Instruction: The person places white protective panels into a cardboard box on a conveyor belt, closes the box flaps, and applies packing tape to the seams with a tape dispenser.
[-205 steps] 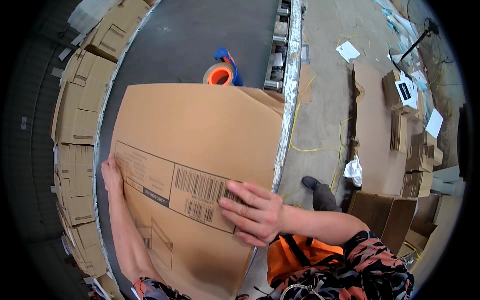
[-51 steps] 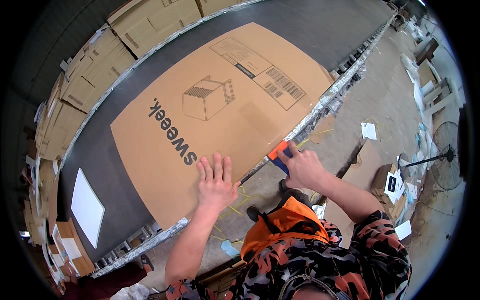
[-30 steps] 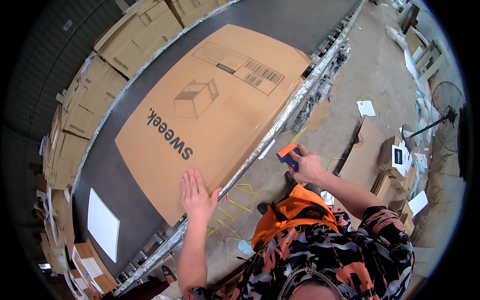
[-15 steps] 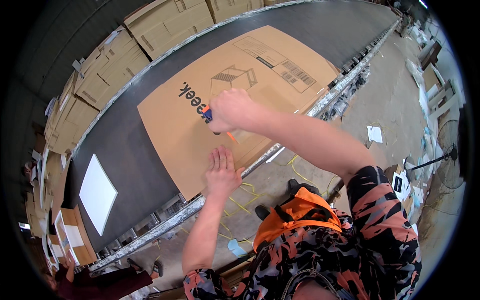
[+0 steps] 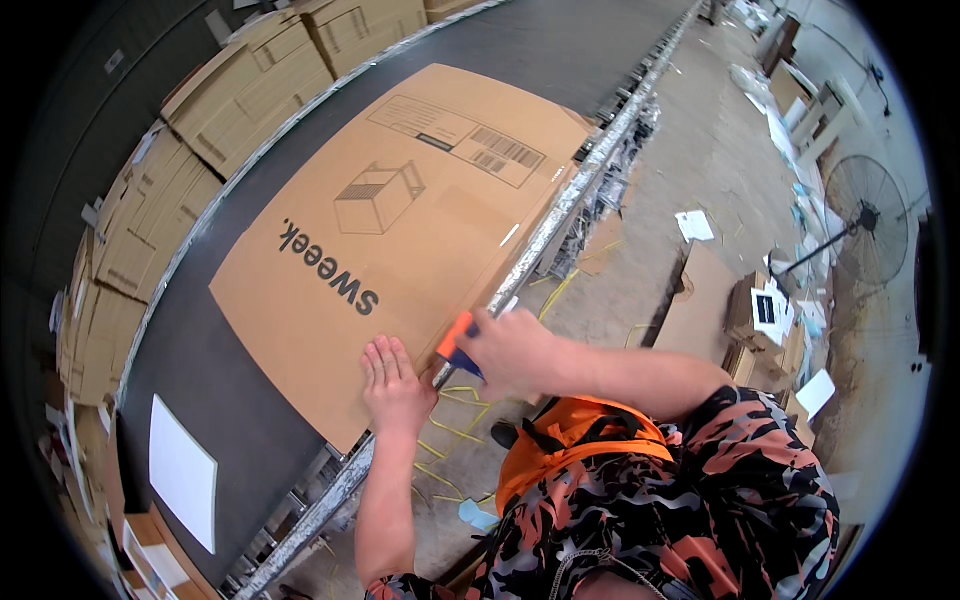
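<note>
A large flat brown carton (image 5: 440,235) lies on the dark conveyor belt, its printed face up with a line drawing and label panels. My left hand (image 5: 397,392) rests on the carton's near left part, fingers stretched out flat. At the near edge, over the metal conveyor rail, my right hand (image 5: 515,352) grips an orange and dark blue tape dispenser (image 5: 456,338). My fingers cover part of the dispenser, and whether tape runs from it I cannot tell.
A white board (image 5: 183,475) lies on the conveyor belt (image 5: 265,425) to the left, by an opened carton (image 5: 155,555). Stacked cartons (image 5: 245,95) line the far side. At right stand a fan (image 5: 868,215) and a brown box (image 5: 750,312); yellow straps (image 5: 450,430) litter the floor.
My right hand has brought the tape dispenser from the carton's face down to its near edge. My left hand stays flat on the carton. The whole view has shifted.
</note>
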### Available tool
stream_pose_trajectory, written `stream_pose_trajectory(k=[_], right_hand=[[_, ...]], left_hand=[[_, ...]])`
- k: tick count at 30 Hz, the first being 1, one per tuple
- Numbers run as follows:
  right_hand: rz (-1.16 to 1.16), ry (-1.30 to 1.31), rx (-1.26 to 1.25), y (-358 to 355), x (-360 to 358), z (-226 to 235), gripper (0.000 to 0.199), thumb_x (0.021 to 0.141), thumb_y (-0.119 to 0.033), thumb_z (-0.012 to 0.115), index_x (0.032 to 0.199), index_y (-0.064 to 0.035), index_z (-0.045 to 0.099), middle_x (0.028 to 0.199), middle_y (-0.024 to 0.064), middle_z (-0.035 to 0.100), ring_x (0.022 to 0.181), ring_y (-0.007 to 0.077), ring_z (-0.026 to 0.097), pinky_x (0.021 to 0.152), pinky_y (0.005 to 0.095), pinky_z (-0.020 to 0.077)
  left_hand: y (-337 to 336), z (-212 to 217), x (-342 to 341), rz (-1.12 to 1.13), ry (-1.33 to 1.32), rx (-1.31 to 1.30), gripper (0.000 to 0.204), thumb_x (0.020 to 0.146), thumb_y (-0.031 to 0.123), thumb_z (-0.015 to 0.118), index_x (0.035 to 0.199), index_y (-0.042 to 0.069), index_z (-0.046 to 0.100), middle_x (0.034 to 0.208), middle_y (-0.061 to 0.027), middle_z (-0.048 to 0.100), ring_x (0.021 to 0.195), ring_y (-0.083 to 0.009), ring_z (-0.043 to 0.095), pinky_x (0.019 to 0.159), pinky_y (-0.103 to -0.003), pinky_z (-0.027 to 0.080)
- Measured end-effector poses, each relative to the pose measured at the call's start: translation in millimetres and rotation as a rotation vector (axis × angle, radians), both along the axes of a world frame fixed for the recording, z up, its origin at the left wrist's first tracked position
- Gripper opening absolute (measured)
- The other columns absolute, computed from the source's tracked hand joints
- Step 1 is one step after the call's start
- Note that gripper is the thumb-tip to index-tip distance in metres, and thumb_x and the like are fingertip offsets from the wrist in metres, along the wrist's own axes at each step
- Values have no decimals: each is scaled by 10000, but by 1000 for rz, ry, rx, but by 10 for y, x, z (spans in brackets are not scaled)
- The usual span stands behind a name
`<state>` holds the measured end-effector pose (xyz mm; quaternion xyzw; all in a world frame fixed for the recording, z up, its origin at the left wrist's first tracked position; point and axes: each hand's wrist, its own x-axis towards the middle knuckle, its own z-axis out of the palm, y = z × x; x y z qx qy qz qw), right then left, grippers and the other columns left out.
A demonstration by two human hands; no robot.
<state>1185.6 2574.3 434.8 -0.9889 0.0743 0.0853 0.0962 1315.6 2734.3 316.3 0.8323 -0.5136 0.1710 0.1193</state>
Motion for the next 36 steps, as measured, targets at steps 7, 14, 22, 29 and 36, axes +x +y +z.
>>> stream_pose_trajectory(k=[7, 14, 22, 29, 36], right_hand=[[-114, -82, 1, 152, -311, -569, 705, 581, -249, 674, 1196, 55, 509, 1128, 369, 488, 702, 371, 653, 615, 391, 548], [14, -48, -129, 132, -70, -601, 646, 624, -241, 654, 1139, 131, 535, 1111, 389, 517, 729, 371, 648, 582, 397, 540], [280, 192, 21, -137, -150, -883, 410, 580, -211, 683, 937, -11, 664, 1039, 192, 606, 855, 260, 588, 609, 357, 494], [661, -440, 215, -1464, -661, -512, 710, 556, -197, 686, 1249, -161, 536, 1334, 141, 468, 782, 241, 580, 630, 323, 535], [920, -759, 328, -2402, -510, -361, 741, 556, -223, 628, 1289, -212, 524, 1344, 123, 473, 751, 203, 539, 633, 304, 525]], left_hand=[[-112, 176, -136, 135, 30, 153, 796, 811, 458, 606, 1358, -63, 354, 1337, -317, 412, 1147, -518, 470, 1005, -542, 355], [-887, 581, -321, 414, 74, 500, 852, 808, 654, 492, 1453, 149, 254, 1428, -310, 277, 967, -667, 485, 806, -703, 405], [-900, 261, -389, 439, -126, 356, 938, 710, 632, 632, 1403, 69, 344, 1428, -279, 299, 1084, -612, 446, 910, -667, 358], [-970, 297, -482, 476, -90, 38, 781, 676, 508, 737, 1244, 21, 514, 1365, -213, 436, 1185, -451, 458, 982, -549, 370], [-1575, 584, -1585, 436, 1434, -1209, 334, 864, 268, 659, 1032, -20, 635, 1005, -131, 667, 994, -252, 615, 911, -386, 464]])
